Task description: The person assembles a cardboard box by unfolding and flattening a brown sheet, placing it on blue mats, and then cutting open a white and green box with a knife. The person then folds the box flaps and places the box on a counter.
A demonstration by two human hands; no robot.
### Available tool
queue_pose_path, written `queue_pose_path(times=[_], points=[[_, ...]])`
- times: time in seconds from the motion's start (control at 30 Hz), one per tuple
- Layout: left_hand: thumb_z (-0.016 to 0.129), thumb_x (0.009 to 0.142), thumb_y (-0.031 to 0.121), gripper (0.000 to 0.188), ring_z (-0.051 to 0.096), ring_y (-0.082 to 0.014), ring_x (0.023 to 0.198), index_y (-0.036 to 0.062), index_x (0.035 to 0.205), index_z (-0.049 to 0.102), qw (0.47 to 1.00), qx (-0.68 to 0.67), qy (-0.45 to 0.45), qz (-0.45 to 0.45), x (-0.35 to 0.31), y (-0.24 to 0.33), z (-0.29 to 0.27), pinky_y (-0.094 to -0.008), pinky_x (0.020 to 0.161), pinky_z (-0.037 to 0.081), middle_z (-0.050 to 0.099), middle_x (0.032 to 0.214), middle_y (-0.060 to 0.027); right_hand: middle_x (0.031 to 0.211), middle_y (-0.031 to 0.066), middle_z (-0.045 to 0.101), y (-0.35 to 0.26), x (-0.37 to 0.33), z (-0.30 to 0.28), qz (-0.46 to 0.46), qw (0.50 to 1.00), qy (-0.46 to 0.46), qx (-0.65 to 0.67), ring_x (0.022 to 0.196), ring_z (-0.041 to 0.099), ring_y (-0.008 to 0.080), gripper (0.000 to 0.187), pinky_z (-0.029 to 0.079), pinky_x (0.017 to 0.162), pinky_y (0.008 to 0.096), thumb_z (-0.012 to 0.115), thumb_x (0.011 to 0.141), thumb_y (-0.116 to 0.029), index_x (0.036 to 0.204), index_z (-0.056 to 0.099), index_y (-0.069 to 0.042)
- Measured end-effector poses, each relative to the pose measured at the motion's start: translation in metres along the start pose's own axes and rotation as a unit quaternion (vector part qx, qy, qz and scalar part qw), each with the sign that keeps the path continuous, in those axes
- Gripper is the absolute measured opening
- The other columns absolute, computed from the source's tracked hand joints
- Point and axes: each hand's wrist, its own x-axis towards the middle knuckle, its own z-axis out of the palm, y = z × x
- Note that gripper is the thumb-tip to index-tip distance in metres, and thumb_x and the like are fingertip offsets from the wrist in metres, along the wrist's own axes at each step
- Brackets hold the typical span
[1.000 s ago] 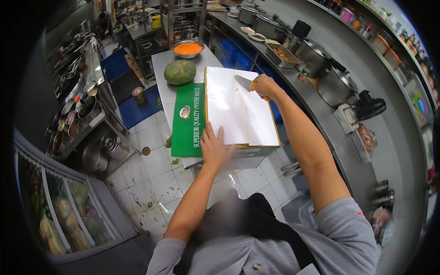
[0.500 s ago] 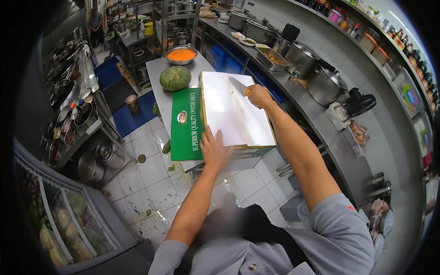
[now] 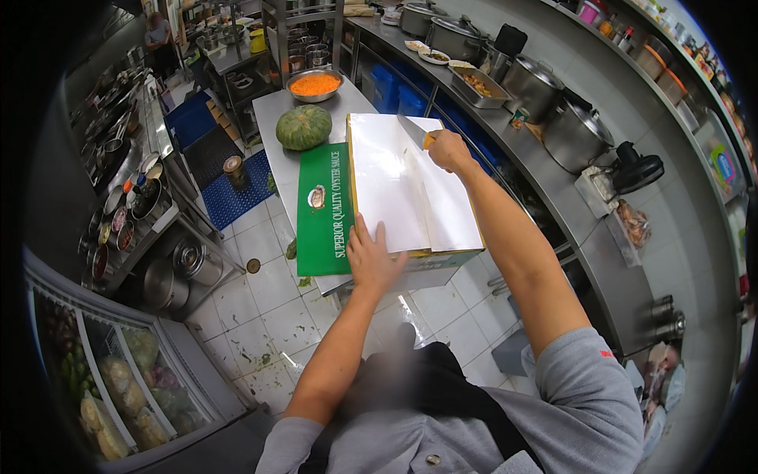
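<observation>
A cardboard box point(image 3: 383, 186) stands on the steel table, its white top flaps facing up and a green side flap point(image 3: 322, 209) folded out to the left. My right hand point(image 3: 452, 152) is closed round the yellow handle of a knife point(image 3: 414, 131). The blade points away to the upper left and lies at the far end of the top flaps, near the line where they meet; whether its tip is in the gap I cannot tell. With fingers spread, my left hand point(image 3: 376, 257) presses on the near left edge of the box.
A green pumpkin point(image 3: 304, 128) and a bowl of shredded orange food point(image 3: 314, 84) sit behind the box on the steel table point(image 3: 272, 118). Large lidded pots point(image 3: 580, 134) line the right counter. A glass-topped fridge point(image 3: 130, 379) is at lower left; green scraps litter the tiles.
The knife in my right hand has moved slightly away from me, toward the far edge of the box. My left hand stays on the box. The whole view has shifted a little.
</observation>
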Motion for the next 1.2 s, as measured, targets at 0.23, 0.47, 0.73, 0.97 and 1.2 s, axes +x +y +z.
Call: queue_pose_path(times=[0.23,0.47,0.73,0.97,1.2], points=[[0.077,0.075,0.039,0.077,0.037,-0.0479,0.133,0.0032,0.138,0.050,1.000,-0.007,0.006,0.003,0.002,0.000,0.001,-0.0559,0.106,0.034,0.024,0.155,-0.0299,0.091,0.0242,0.072,-0.001,0.013,-0.004,-0.007,0.999,-0.036,-0.010,0.075,0.073,0.0327,0.035,0.057,0.070,0.0427,0.046,0.093,-0.019,0.105,0.071,0.002],[0.076,0.075,0.038,0.076,0.037,-0.0479,0.133,0.0030,0.137,0.051,1.000,-0.008,0.019,0.002,0.000,-0.003,0.002,-0.0557,0.106,0.035,0.027,0.154,-0.0305,0.091,0.0230,0.073,-0.014,0.021,-0.005,-0.006,0.997,-0.069,-0.039,0.079,0.074,0.0323,0.031,0.057,0.068,0.0399,0.049,0.086,-0.005,0.105,0.067,0.012],[0.076,0.077,0.041,0.075,0.037,-0.0478,0.133,0.0035,0.137,0.052,1.000,-0.006,0.019,-0.001,0.000,-0.002,0.003,-0.0554,0.106,0.035,0.027,0.154,-0.0306,0.077,0.0155,0.069,-0.002,-0.008,0.000,-0.001,0.995,-0.078,-0.065,0.058,0.067,0.0226,0.036,0.049,0.048,0.0348,0.051,0.087,-0.005,0.119,0.068,-0.005],[0.075,0.078,0.042,0.075,0.036,-0.0477,0.133,0.0025,0.137,0.052,1.000,-0.009,0.013,0.002,0.001,-0.003,0.004,-0.0561,0.107,0.034,0.026,0.154,-0.0310,0.080,0.0166,0.070,-0.004,-0.014,0.006,-0.009,0.996,-0.047,-0.075,0.065,0.070,0.0249,0.030,0.054,0.054,0.0364,0.051,0.088,-0.004,0.112,0.068,-0.004],[0.076,0.077,0.041,0.075,0.036,-0.0481,0.133,0.0022,0.137,0.051,1.000,-0.015,0.014,0.005,0.000,-0.004,0.005,-0.0564,0.107,0.034,0.026,0.154,-0.0314,0.093,0.0232,0.072,-0.015,0.003,0.006,-0.014,0.997,-0.046,-0.054,0.075,0.074,0.0305,0.029,0.058,0.065,0.0395,0.047,0.087,-0.002,0.108,0.066,0.006]])
